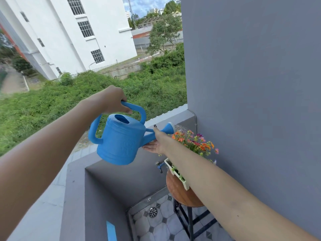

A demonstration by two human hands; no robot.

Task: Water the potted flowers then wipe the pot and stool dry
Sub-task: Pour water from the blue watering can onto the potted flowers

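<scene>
1. Round wooden stool (180,193) down low, white flower pot (177,173) on top, colourful flowers (198,143) above.
2. Left hand (112,100) clamped on blue watering can (121,138) top handle.
3. Right hand (156,143) open under spout, palm up, supporting.
4. Water spraying from rose (171,128) onto blooms beside grey wall (251,84).

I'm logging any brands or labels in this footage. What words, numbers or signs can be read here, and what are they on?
No text can be read anywhere in this view.
Watering can: faint raised embossing on its side, too soft to tell whether it is lettering or a pattern.
White planter, stool and grey wall: no markings visible.
White building and the distant buildings behind it: no sign can be made out.
</scene>
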